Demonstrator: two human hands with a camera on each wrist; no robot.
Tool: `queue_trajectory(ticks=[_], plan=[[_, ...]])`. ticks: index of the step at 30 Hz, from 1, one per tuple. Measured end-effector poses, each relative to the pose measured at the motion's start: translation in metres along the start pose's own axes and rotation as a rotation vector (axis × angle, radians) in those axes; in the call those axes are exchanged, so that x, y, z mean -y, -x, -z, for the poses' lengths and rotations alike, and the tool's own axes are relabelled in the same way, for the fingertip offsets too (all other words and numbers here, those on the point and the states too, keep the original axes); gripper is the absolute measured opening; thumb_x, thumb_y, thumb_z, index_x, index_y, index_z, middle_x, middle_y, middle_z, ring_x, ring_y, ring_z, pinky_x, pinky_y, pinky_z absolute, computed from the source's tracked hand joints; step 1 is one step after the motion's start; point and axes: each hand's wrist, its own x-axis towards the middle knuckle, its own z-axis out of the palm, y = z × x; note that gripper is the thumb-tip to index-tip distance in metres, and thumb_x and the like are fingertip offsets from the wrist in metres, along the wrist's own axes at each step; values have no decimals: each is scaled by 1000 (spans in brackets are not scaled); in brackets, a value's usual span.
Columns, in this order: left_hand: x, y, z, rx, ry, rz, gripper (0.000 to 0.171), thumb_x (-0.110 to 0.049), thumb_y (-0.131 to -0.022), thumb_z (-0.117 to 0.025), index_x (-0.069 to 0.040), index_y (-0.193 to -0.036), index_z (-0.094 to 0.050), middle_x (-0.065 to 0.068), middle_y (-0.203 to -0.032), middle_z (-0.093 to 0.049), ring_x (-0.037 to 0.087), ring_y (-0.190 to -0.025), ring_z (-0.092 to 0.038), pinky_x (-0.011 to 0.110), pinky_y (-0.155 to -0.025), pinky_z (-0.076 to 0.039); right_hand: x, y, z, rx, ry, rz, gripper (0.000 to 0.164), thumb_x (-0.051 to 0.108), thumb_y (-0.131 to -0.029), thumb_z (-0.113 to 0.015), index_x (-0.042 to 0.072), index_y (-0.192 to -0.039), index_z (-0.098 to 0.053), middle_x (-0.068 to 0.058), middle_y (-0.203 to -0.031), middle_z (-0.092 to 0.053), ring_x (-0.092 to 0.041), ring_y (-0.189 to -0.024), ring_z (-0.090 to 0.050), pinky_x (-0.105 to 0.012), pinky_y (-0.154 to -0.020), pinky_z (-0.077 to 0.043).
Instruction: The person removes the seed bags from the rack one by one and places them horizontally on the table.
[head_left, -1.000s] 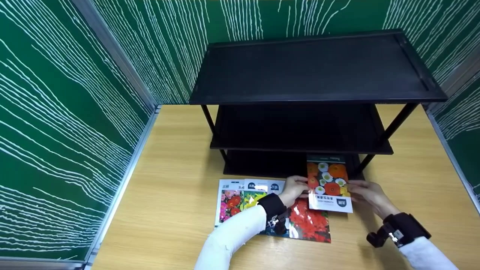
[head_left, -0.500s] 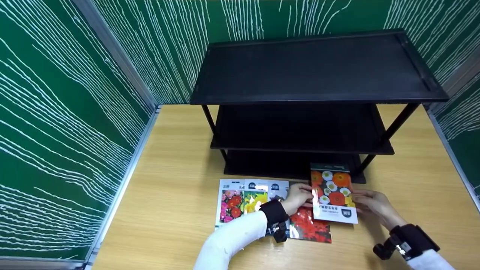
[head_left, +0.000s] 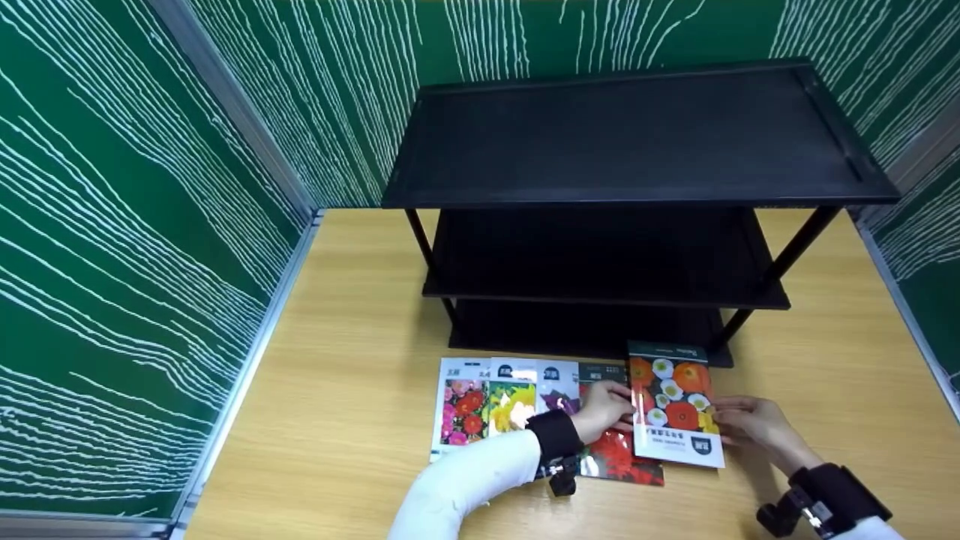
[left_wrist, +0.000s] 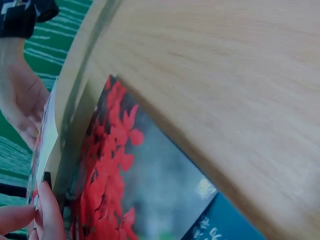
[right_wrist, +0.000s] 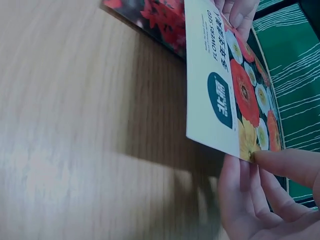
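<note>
A flower seed packet (head_left: 675,405) with orange, red and white blooms is held just above the table by both hands. My left hand (head_left: 602,411) pinches its left edge, and my right hand (head_left: 757,427) pinches the right edge between thumb and fingers, as the right wrist view shows. Below and to the left, a red-flower packet (head_left: 622,461) lies partly under the held one and my left hand. Further left, overlapping in a row, are a purple-flower packet (head_left: 556,382), a yellow-flower packet (head_left: 512,401) and a pink-and-red-flower packet (head_left: 463,409).
A black three-level shelf (head_left: 637,135) stands behind the packets, its bottom board (head_left: 540,330) close to their far edges. Green panels with white streaks (head_left: 135,262) enclose the wooden table (head_left: 337,360) at the back and sides.
Both hands have drawn the held packet toward the person and slightly right, away from the bottom shelf board. It now hovers lower, beside and partly over the red-flower packet.
</note>
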Motion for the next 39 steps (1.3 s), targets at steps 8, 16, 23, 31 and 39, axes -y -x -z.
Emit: queue_trajectory(ticks=[8,16,23,31,39], plan=[[6,0,-4,20,-25,2,19,17,-72,-56,1,-83,-57,8,-61,-56,18,-49,-55,34,-50,-54,-4,0,2,-7,33,-45,44,3,-81,-57,-17,-117,-41,-3,-81,-61,-17,-72,-62,-33,-68,-54],[10,4,-4,45,-46,-3,19,18,-71,-54,3,-83,-55,17,-67,-58,24,-50,-57,37,-49,-53,-9,0,1,-25,49,-78,38,0,-79,-57,-17,-111,-46,-3,-77,-60,-17,-68,-61,-33,-65,-54],[12,8,-6,32,-73,-1,19,19,-71,-54,4,-81,-54,13,-61,-56,32,-51,-58,37,-49,-53,-14,1,-2,-20,66,-71,35,-1,-79,-56,-18,-109,-47,-5,-77,-60,-17,-68,-60,-32,-63,-54],[14,7,-8,16,-102,-2,18,19,-70,-56,4,-79,-55,14,-60,-57,40,-58,-60,36,-47,-53,-17,3,-4,-23,90,-39,30,0,-81,-56,-18,-104,-49,-3,-75,-60,-17,-65,-60,-32,-60,-54],[14,8,-9,-19,-163,-18,18,19,-68,-57,4,-78,-56,13,-59,-57,40,-57,-60,34,-45,-52,-20,1,-5,-42,134,-31,29,-2,-80,-55,-18,-103,-50,-3,-73,-59,-16,-63,-59,-30,-58,-54]])
